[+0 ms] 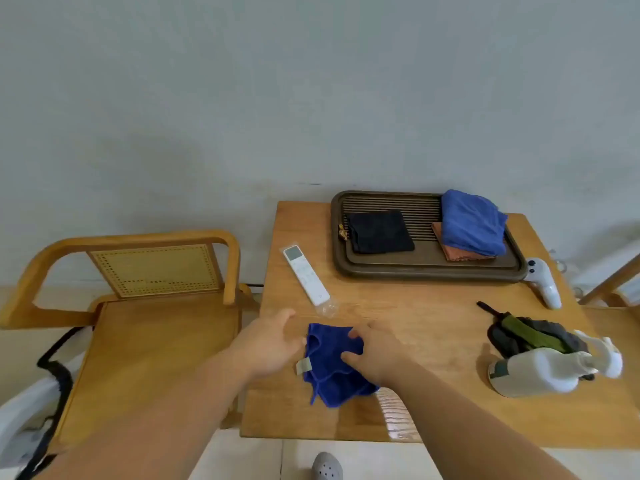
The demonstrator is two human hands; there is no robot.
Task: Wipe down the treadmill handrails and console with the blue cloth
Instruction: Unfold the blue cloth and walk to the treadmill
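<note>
A dark blue cloth (332, 365) with a grey tag lies crumpled near the front edge of the wooden table (433, 313). My right hand (375, 353) rests on the cloth's right side, thumb and fingers pinching its folds. My left hand (273, 344) hovers at the cloth's left edge with relaxed, spread fingers and holds nothing. No treadmill, handrail or console is in view.
A white remote (305, 275) in a plastic sleeve lies behind the cloth. A dark tray (415, 273) at the back holds a black cloth (379, 232) and a lighter blue towel (471, 223). A white spray bottle (547, 372) lies at the right. A wooden chair (156, 323) stands on the left.
</note>
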